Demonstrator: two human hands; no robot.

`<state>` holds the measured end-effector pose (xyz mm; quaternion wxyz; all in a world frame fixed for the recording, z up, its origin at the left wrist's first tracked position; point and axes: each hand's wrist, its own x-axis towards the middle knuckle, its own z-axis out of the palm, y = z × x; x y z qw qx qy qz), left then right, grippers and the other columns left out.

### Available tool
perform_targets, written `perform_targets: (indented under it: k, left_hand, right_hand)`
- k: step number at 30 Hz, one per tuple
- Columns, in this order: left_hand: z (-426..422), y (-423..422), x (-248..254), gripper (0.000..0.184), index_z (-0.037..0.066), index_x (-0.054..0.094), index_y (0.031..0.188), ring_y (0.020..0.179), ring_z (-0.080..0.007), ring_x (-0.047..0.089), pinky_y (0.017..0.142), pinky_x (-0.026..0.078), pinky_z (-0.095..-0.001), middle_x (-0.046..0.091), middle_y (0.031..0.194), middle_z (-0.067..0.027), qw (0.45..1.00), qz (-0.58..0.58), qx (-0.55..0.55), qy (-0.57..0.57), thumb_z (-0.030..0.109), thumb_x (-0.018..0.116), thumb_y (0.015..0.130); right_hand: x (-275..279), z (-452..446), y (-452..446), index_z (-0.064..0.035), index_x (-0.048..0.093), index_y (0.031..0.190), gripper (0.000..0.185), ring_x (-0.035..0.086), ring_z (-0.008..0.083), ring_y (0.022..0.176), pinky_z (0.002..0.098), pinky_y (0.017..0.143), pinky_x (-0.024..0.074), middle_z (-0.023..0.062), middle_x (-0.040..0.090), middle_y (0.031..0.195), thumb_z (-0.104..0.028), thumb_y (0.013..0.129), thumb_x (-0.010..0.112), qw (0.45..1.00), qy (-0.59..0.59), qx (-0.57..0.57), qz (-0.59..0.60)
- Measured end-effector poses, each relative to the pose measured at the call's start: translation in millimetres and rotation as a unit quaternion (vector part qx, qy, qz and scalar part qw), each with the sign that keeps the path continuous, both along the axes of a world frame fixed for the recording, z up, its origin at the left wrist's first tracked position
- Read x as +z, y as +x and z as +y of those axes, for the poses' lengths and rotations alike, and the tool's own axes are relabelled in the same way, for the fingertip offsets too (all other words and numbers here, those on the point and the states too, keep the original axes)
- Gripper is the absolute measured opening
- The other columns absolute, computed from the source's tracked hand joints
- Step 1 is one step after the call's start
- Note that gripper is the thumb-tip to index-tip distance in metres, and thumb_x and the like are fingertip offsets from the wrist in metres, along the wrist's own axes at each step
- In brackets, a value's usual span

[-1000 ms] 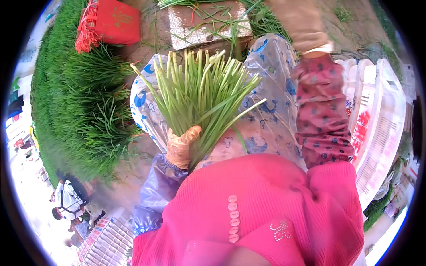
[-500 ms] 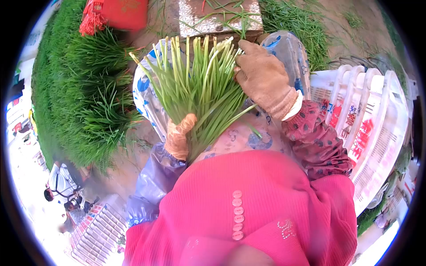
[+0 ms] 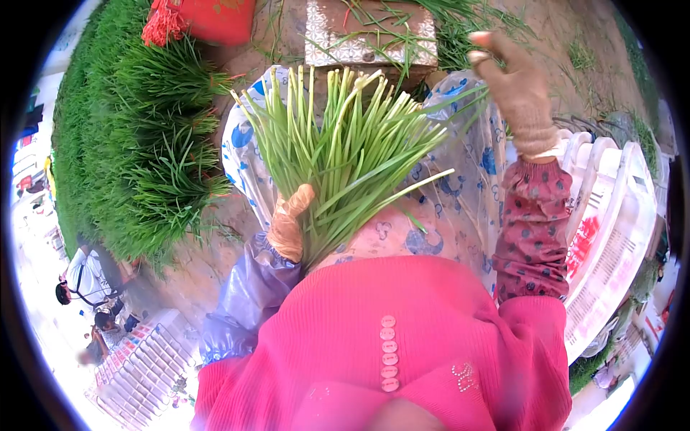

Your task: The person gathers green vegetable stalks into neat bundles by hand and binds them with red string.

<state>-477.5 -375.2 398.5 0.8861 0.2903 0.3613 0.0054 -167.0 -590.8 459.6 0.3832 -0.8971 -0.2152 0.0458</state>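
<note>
My left hand [image 3: 289, 226], in a tan glove, is closed around the leafy end of a bunch of garlic chives [image 3: 345, 144]. The bunch lies over my lap, its pale cut stems fanned away from me. Up and to the right of it is my right hand [image 3: 514, 90], in a brown glove with bare fingertips. Its thumb and index tips point left with a small gap between them. A few blurred chive leaves [image 3: 467, 108] stretch from the bunch to this hand's underside and seem held by its curled fingers. A clear plastic apron [image 3: 467, 154] with blue prints covers my knees.
Tied chive bundles [image 3: 169, 154] stand in rows at left, beneath a red bag [image 3: 215, 21] with red ties. Ahead is a low patterned block [image 3: 374, 39] with loose leaves on it. A white plastic crate [image 3: 611, 208] stands at right. People [image 3: 93, 284] are at lower left.
My right hand has left the bunch's right side, moving up and right, with several leaves trailing towards it. My left hand keeps its grip. The view has shifted slightly.
</note>
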Motion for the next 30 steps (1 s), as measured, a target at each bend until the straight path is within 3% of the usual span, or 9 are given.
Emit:
perform_targets:
  k: [2, 4, 8, 11, 14, 18, 20, 24, 30]
  left_hand:
    - [0, 1, 2, 0.048, 0.000, 0.050, 0.129, 0.100, -0.0249, 0.065, 0.086, 0.055, -0.0376, 0.062, 0.118, -0.0142, 1.000, 0.000, -0.016, -0.006, 0.020, 0.065, 0.089]
    - [-6, 11, 19, 0.050, 0.000, 0.051, 0.129, 0.101, -0.0251, 0.064, 0.086, 0.055, -0.0384, 0.062, 0.118, -0.0144, 1.000, -0.015, -0.019, 0.002, 0.021, 0.067, 0.087]
    - [-10, 17, 30, 0.052, -0.001, 0.051, 0.127, 0.102, -0.0267, 0.064, 0.088, 0.054, -0.0406, 0.063, 0.117, -0.0146, 0.999, -0.024, -0.025, 0.012, 0.020, 0.069, 0.084]
    - [25, -49, -70, 0.052, -0.001, 0.049, 0.128, 0.100, -0.0288, 0.065, 0.087, 0.055, -0.0425, 0.062, 0.116, -0.0150, 0.999, 0.040, -0.025, -0.005, 0.019, 0.068, 0.084]
    - [-6, 11, 23, 0.050, -0.001, 0.049, 0.127, 0.098, -0.0301, 0.065, 0.084, 0.057, -0.0436, 0.063, 0.115, -0.0148, 0.999, -0.001, -0.049, 0.001, 0.019, 0.066, 0.085]
    - [-6, 13, 26, 0.058, 0.001, 0.048, 0.130, 0.098, -0.0299, 0.066, 0.082, 0.058, -0.0432, 0.063, 0.117, -0.0157, 0.998, -0.011, -0.058, -0.034, 0.025, 0.073, 0.083]
    - [-8, 14, 26, 0.057, 0.001, 0.048, 0.130, 0.098, -0.0299, 0.066, 0.081, 0.059, -0.0426, 0.063, 0.116, -0.0154, 0.998, -0.018, -0.054, -0.030, 0.026, 0.072, 0.084]
    - [-2, 14, 16, 0.056, 0.000, 0.049, 0.129, 0.096, -0.0300, 0.067, 0.081, 0.059, -0.0424, 0.064, 0.114, -0.0163, 0.997, -0.004, -0.055, -0.047, 0.026, 0.070, 0.085]
    - [2, 8, 9, 0.036, 0.001, 0.055, 0.115, 0.085, -0.0272, 0.068, 0.072, 0.058, -0.0399, 0.066, 0.102, -0.0141, 0.998, 0.033, -0.040, -0.045, 0.024, 0.064, 0.089]
  right_hand:
    - [8, 21, -17, -0.0042, 0.061, 0.120, 0.034, 0.056, 0.0066, 0.079, 0.0228, 0.073, 0.0471, 0.0005, 0.065, 0.094, -0.018, 0.089, 0.064, 0.959, 0.154, 0.102, 0.214]
    - [12, 36, -27, -0.0036, 0.060, 0.121, 0.035, 0.056, 0.0065, 0.078, 0.0219, 0.073, 0.0470, -0.0002, 0.063, 0.092, -0.016, 0.089, 0.065, 0.948, 0.171, 0.177, 0.201]
    - [9, 54, -27, -0.0035, 0.061, 0.118, 0.038, 0.061, 0.0111, 0.088, 0.0254, 0.077, 0.0487, 0.0060, 0.064, 0.105, -0.017, 0.084, 0.070, 0.948, 0.125, 0.269, 0.113]
    - [2, 68, -41, -0.0013, 0.064, 0.097, 0.023, 0.062, 0.0288, 0.093, 0.0351, 0.079, 0.0490, 0.0132, 0.063, 0.099, -0.018, 0.081, 0.068, 0.946, 0.065, 0.319, -0.003]
    - [-17, 75, -52, -0.0018, 0.061, 0.085, 0.016, 0.060, 0.0337, 0.085, 0.0390, 0.074, 0.0481, 0.0121, 0.060, 0.085, -0.017, 0.082, 0.065, 0.973, 0.055, 0.221, -0.032]
    - [-20, 43, -11, -0.0054, 0.063, 0.090, 0.014, 0.063, 0.0310, 0.090, 0.0359, 0.079, 0.0490, 0.0140, 0.065, 0.097, -0.017, 0.087, 0.058, 0.986, 0.124, 0.008, -0.108]
    - [-15, 7, 36, -0.0015, 0.065, 0.087, 0.038, 0.061, 0.0417, 0.087, 0.0480, 0.079, 0.0476, 0.0236, 0.064, 0.095, -0.037, 0.090, 0.051, 0.989, 0.019, -0.077, -0.124]
    - [-61, -41, 79, -0.0030, 0.068, 0.100, 0.059, 0.060, 0.0350, 0.101, 0.0418, 0.087, 0.0442, 0.0183, 0.067, 0.103, -0.058, 0.082, 0.056, 0.937, -0.274, -0.178, 0.124]
    - [-111, -77, 80, -0.0080, 0.072, 0.095, 0.040, 0.054, 0.0194, 0.095, 0.0324, 0.090, 0.0378, 0.0050, 0.067, 0.096, -0.041, 0.073, 0.074, 0.956, 0.045, -0.063, 0.282]
